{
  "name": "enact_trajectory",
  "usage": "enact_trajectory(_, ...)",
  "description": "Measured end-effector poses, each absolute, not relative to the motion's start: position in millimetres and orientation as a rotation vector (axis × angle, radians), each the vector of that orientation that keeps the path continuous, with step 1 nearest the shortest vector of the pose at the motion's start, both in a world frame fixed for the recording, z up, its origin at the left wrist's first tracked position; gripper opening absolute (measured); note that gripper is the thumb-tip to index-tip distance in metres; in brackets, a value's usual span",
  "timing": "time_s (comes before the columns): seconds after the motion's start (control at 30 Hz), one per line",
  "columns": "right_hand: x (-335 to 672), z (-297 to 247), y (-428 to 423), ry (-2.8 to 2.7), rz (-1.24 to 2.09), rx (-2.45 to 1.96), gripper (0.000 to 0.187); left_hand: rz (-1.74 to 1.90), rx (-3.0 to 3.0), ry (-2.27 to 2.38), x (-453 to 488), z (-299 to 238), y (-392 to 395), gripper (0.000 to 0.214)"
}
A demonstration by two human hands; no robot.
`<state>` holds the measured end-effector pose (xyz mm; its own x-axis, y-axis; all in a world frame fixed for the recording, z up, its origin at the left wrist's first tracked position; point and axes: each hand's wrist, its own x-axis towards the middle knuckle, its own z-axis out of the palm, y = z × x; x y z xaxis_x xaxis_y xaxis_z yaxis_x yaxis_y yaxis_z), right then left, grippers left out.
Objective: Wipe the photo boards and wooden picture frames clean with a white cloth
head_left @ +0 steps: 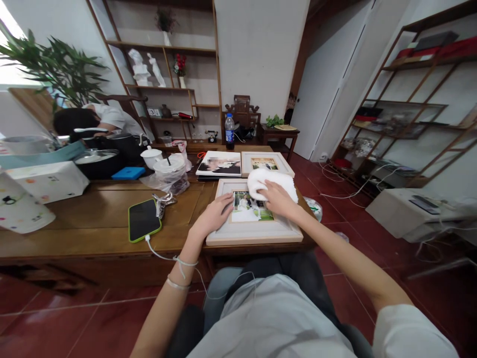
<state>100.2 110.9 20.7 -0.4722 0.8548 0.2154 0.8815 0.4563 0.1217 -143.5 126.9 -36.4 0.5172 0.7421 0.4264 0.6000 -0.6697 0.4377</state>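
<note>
A pale wooden picture frame (253,233) with a photo lies flat at the near edge of the low wooden table (93,219). My left hand (214,214) rests flat on the frame's left side, fingers stretched out. My right hand (278,199) presses a white folded cloth (272,180) onto the frame's upper right part, fingers laid over the cloth. Behind it lie two more framed photos, one with a dark picture (219,164) and one with a light frame (266,163).
A phone in a green case (144,220) lies on the table with a white cable. A plastic bag with a container (169,174), a water bottle (229,131), pots and white boxes (48,180) stand around. Another person (93,119) bends over at far left. Shelves line the right wall.
</note>
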Motion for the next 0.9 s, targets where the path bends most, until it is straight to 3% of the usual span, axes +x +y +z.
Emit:
enact_trajectory(0.23, 96, 23, 126, -2.631, -0.377, -1.575, 0.047, 0.861, 2.534, 1.148, -143, -37, 127, 0.042)
enact_trajectory(0.53, 65, 44, 27, -2.929, -0.159, -1.408, 0.034, 0.868, 2.544, 1.158, -142, -36, 126, 0.041)
enact_trajectory(0.7, 52, 52, -2, -2.908, -0.096, -1.250, 0.038, 0.863, 2.554, 1.169, -142, -35, 125, 0.041)
enact_trajectory(0.9, 63, 22, 39, -2.790, -0.096, -1.351, 0.052, 0.853, 2.566, 1.145, -141, -35, 126, 0.042)
